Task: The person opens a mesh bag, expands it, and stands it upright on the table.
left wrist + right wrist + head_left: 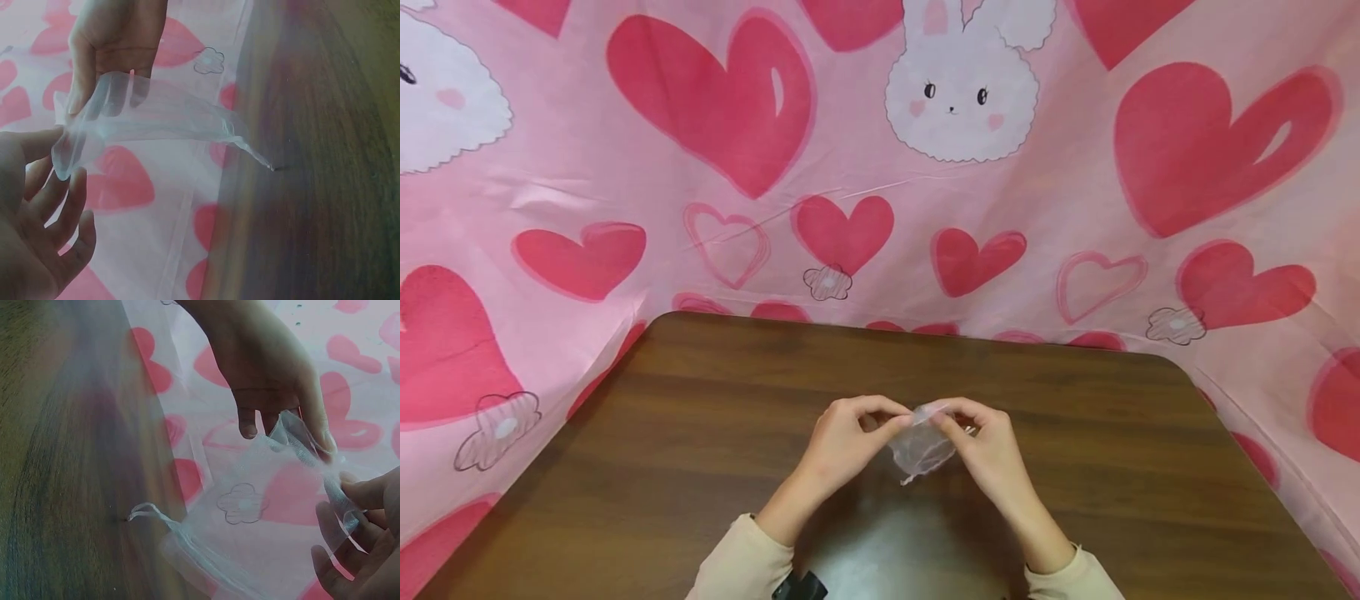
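Observation:
A small sheer white drawstring pouch (pixel 919 451) hangs between both hands above the table. My left hand (pixel 842 437) pinches one corner of its edge between thumb and forefinger. The right hand (pixel 988 442) pinches the same edge close beside it. In the right wrist view the see-through mesh (pixel 244 503) spreads below the fingers, and a thin cord loop (pixel 149 509) trails from its gathered end. Seen from the left wrist, the pouch (pixel 162 119) stretches toward the table, its cord end (pixel 257 156) hanging free. Nothing shows inside it.
The dark wooden table (pixel 700 417) has rounded far corners. A pink cloth (pixel 865 167) printed with hearts and rabbits hangs behind and along both sides. A small black object (pixel 801 586) sits by the left sleeve (pixel 741 562).

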{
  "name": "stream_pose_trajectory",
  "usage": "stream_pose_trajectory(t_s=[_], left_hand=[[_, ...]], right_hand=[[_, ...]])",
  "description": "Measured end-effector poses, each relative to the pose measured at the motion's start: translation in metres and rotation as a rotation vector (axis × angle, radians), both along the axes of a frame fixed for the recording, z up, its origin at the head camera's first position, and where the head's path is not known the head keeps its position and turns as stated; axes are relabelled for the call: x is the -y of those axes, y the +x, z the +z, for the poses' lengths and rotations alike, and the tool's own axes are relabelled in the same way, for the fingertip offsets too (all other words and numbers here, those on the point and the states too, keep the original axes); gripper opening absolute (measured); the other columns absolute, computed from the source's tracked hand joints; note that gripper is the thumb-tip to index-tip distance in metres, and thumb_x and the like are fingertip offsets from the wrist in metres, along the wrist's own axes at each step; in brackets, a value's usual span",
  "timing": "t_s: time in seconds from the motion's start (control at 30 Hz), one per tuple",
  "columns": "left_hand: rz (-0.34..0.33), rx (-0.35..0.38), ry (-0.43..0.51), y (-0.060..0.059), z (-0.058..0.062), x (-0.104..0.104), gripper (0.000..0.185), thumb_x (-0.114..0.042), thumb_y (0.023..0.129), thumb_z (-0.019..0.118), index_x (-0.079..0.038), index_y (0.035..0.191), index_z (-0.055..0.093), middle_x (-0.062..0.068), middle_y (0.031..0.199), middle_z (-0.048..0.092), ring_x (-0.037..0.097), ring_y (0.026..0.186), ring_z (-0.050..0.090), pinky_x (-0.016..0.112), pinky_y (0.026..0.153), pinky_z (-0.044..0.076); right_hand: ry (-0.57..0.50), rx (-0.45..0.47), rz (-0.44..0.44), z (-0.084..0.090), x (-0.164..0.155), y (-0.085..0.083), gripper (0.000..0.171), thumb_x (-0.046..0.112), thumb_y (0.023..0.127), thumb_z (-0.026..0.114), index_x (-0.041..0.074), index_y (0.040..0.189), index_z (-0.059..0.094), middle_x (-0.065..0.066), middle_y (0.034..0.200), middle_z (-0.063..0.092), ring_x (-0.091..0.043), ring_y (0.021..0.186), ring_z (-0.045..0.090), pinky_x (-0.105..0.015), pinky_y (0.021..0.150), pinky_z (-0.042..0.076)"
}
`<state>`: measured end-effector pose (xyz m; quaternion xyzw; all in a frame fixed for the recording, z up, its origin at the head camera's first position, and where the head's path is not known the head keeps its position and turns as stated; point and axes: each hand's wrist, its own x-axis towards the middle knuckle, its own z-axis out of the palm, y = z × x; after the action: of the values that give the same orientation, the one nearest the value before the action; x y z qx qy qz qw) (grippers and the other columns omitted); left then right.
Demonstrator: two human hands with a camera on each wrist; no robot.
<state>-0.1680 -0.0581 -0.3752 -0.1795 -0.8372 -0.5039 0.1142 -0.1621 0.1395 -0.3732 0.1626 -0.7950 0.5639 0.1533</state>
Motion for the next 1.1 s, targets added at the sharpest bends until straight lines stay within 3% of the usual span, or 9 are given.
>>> stream_pose_trajectory(t_s=[0.17,0.43,0.6,0.73,0.97,1.1], left_hand=[[-0.008,-0.02,0.013,-0.003,0.0,-0.004,0.006,-0.026,0.083,0.082,-0.028,0.085,0.077,-0.021,0.077,0.065,0.005,0.067,0.057,0.026,0.062,0.048],[0.004,0.044,0.002,-0.001,0.001,-0.001,0.012,-0.022,0.081,0.083,-0.028,0.087,0.075,-0.017,0.072,0.063,0.012,0.062,0.057,0.027,0.058,0.046],[0.027,0.0,-0.002,0.001,0.001,-0.001,0.012,-0.021,0.082,0.082,-0.029,0.09,0.078,-0.022,0.077,0.063,0.007,0.066,0.056,0.026,0.061,0.047],[0.057,-0.033,0.031,0.002,0.001,-0.002,0.007,-0.022,0.083,0.081,-0.029,0.086,0.078,-0.024,0.081,0.064,0.004,0.07,0.057,0.025,0.065,0.048],[0.094,0.037,0.101,0.005,0.002,-0.002,0.01,-0.022,0.082,0.082,-0.028,0.083,0.075,-0.017,0.077,0.066,0.007,0.069,0.058,0.027,0.064,0.047],[0.084,0.031,0.159,0.002,0.002,-0.003,0.009,-0.018,0.082,0.082,-0.022,0.085,0.075,-0.012,0.077,0.066,0.009,0.073,0.059,0.029,0.068,0.048]], right_hand=[[0.007,0.031,0.033,0.004,-0.006,-0.002,0.009,0.007,0.09,0.072,0.006,0.098,0.076,-0.006,0.094,0.074,-0.01,0.078,0.063,-0.027,0.064,0.052],[-0.012,0.016,0.006,0.008,-0.006,-0.005,0.011,0.008,0.089,0.074,0.007,0.099,0.076,-0.004,0.097,0.074,-0.011,0.084,0.067,-0.027,0.071,0.053],[-0.001,-0.035,-0.025,0.009,-0.006,-0.004,0.011,0.012,0.086,0.077,0.01,0.098,0.077,0.001,0.096,0.074,-0.01,0.085,0.066,-0.025,0.073,0.051],[-0.006,-0.092,-0.056,0.011,-0.007,-0.003,0.013,0.011,0.085,0.079,0.011,0.097,0.077,0.003,0.093,0.074,-0.011,0.084,0.063,-0.027,0.076,0.048],[-0.023,-0.157,-0.088,0.012,-0.01,0.0,0.014,0.005,0.083,0.079,0.01,0.095,0.077,0.002,0.091,0.074,-0.011,0.085,0.064,-0.028,0.079,0.048],[-0.037,-0.177,-0.111,0.013,-0.012,0.001,0.017,0.0,0.082,0.079,0.011,0.094,0.077,0.001,0.092,0.073,-0.012,0.089,0.064,-0.024,0.079,0.048]])
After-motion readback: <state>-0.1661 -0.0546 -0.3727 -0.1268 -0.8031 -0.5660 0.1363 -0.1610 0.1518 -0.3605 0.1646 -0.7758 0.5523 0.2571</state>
